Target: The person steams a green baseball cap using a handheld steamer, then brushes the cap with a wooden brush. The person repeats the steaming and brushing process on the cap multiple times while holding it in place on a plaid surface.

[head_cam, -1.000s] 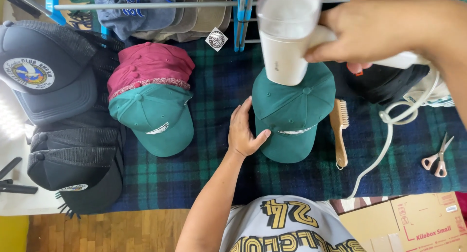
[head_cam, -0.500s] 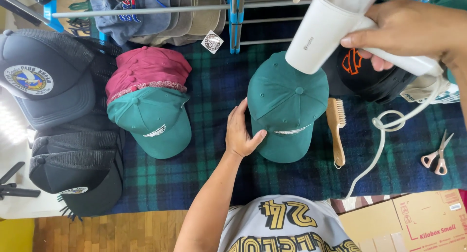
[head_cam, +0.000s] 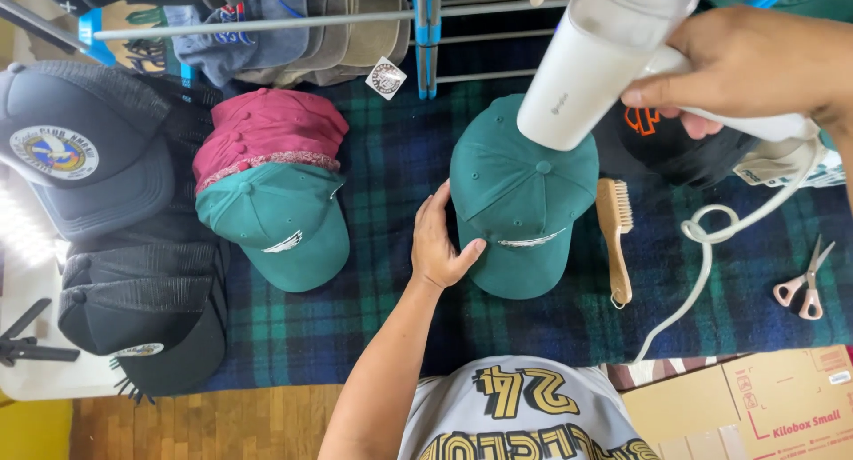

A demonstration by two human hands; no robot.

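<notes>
A dark green cap (head_cam: 520, 198) lies brim toward me on a dark plaid blanket (head_cam: 391, 158). My left hand (head_cam: 440, 238) rests against the cap's left side, thumb on the brim edge. My right hand (head_cam: 746, 64) grips the handle of a white hair dryer (head_cam: 595, 56), held above the cap's upper right with its barrel tilted down toward the crown. The dryer's white cord (head_cam: 711, 256) curls over the blanket to the right.
A wooden brush (head_cam: 615, 233) lies beside the cap. Left are a second green cap (head_cam: 280, 224), a folded red cap (head_cam: 267, 127) and dark caps (head_cam: 84, 158). More caps hang on a rack (head_cam: 293, 24). Pink-handled scissors (head_cam: 804, 287) and a cardboard box (head_cam: 755, 407) sit at right.
The hair dryer has swung from directly over the cap's crown up and to the right, tilting its barrel. My left hand has stayed on the cap's side.
</notes>
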